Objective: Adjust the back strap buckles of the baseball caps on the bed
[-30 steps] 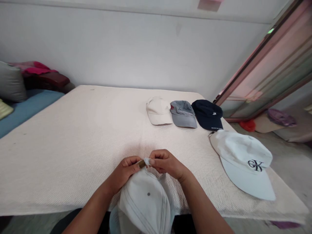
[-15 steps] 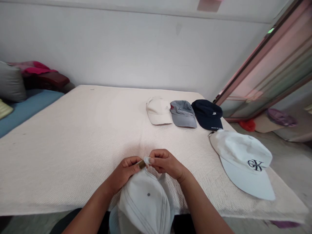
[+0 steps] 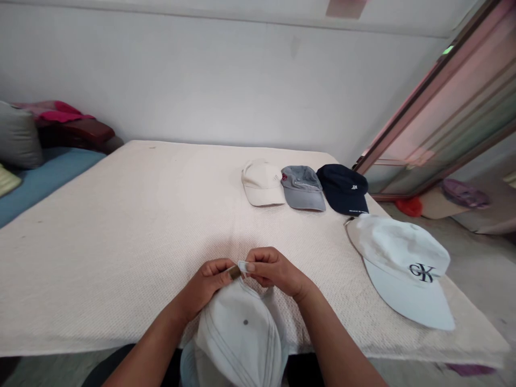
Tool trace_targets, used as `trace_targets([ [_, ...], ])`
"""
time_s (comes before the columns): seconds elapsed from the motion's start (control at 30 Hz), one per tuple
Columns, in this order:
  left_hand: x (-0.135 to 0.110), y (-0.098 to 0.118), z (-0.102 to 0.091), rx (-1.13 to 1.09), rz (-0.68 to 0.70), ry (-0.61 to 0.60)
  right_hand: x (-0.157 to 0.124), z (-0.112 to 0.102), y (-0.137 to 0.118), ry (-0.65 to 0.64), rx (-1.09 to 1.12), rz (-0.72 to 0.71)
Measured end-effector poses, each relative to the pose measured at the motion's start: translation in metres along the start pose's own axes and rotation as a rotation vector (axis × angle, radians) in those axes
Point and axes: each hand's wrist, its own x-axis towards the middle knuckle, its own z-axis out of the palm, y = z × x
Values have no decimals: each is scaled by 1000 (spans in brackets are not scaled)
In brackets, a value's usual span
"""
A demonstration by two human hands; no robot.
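A whitish cap (image 3: 242, 336) lies at the near table edge, its back strap side turned away from me and part of its pale blue brim showing at the bottom. My left hand (image 3: 212, 279) pinches the brass-coloured buckle (image 3: 234, 272) at the back of this cap. Between the thumb and fingers of my right hand (image 3: 274, 270) is the end of the cap's strap (image 3: 242, 266), right beside the buckle. Whether the strap passes through the buckle I cannot tell.
On the cloth-covered table (image 3: 121, 231) a cream cap (image 3: 262, 183), a grey cap (image 3: 303, 187) and a navy cap (image 3: 342, 188) sit in a row. A larger pale blue cap (image 3: 403, 263) rests at the right edge. Behind stands a white wall (image 3: 193, 80); a grey cushion (image 3: 18, 137) is far left.
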Motion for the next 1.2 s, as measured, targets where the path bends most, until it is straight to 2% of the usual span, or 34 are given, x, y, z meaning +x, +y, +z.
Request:
trace_targets([
  [0.73, 0, 4, 4, 2, -30, 8, 1, 1, 3, 3, -26, -24],
  [0.97, -1, 4, 4, 21, -37, 40, -1, 1, 1, -51, -4, 18],
  [1.2, 0, 3, 5, 34, -21, 33, 1, 3, 4, 8, -4, 1],
])
